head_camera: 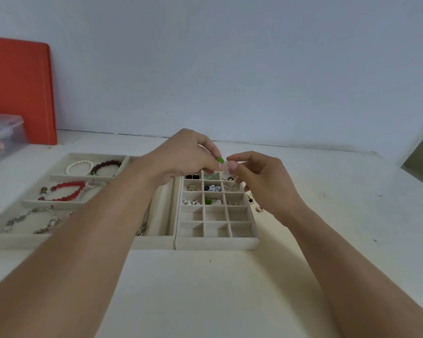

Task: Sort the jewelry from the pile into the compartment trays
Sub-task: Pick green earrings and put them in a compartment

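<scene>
White table (pixel 205 289) bears beige trays (pixel 215 242) before a pale wall (pixel 230 69).

red board (pixel 18 91) (leaning on wall), clear plastic box (pixel 3 135), white table (pixel 205 289)

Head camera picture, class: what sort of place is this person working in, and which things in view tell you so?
Probably a plain home or hobby work table against a bare wall, though that is a guess. Clues: beige compartment trays of bracelets and earrings, a clear plastic storage box, and an orange board leaning on the wall.
</scene>
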A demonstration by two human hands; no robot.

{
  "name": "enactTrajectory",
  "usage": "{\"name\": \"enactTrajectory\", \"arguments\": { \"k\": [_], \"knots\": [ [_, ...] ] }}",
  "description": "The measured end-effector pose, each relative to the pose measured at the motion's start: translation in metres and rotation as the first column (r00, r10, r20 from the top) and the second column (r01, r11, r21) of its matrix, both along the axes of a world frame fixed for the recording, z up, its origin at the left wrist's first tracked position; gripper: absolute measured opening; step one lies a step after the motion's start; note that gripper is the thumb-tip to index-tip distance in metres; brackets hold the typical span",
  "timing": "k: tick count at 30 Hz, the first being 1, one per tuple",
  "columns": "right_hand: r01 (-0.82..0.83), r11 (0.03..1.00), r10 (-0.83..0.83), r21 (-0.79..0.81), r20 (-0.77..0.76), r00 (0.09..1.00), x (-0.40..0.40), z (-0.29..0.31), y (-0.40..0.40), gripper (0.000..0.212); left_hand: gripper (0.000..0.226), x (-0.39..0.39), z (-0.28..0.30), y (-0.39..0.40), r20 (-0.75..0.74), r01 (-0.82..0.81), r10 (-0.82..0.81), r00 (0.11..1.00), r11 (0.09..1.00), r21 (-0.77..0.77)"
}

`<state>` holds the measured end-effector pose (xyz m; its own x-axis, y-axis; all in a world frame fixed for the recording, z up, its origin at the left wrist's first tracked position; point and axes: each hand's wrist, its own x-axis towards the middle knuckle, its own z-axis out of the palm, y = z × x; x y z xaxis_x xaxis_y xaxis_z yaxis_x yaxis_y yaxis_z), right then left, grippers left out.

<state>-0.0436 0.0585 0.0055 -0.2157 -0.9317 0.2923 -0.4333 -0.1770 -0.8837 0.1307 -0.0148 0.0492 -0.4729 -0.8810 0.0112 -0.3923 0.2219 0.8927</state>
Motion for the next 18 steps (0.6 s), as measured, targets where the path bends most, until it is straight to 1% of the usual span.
{"name": "enactTrajectory", "arguments": {
  "k": [2,5,10,14,16,18],
  "knots": [
    [0.011,1.000,-0.013,-0.025,-0.061,0.998,-0.0003,-0.0018,-0.0010,0.014,0.026,-0.0006,0.0000,0.0014,0.030,0.017,-0.017,0.999,1.000,0.001],
    [-0.005,0.999,0.002,-0.043,-0.083,0.997,0.0010,-0.0011,-0.0009,0.012,0.028,-0.0016,-0.0013,0.0029,0.072,0.042,-0.043,0.997,0.999,0.008],
    [-0.081,0.997,0.081,0.006,-0.123,0.989,-0.0005,-0.0008,0.0015,0.013,0.050,-0.0026,-0.0014,0.0081,0.098,0.070,-0.073,0.992,0.997,0.029],
    [-0.081,0.997,0.082,0.015,-0.070,0.994,-0.0019,0.0007,0.0027,0.012,0.060,-0.0029,-0.0021,0.0086,0.117,0.088,-0.092,0.989,0.995,0.046],
    [-0.075,0.997,0.075,0.012,-0.032,0.997,-0.0014,0.0016,0.0031,0.012,0.058,-0.0035,-0.0034,0.0078,0.116,0.084,-0.088,0.989,0.996,0.043],
    [-0.070,0.997,0.070,0.011,0.019,0.997,-0.0016,0.0016,0.0021,0.008,0.051,-0.0048,-0.0042,0.0083,0.118,0.092,-0.095,0.989,0.995,0.031]
  ]
}}
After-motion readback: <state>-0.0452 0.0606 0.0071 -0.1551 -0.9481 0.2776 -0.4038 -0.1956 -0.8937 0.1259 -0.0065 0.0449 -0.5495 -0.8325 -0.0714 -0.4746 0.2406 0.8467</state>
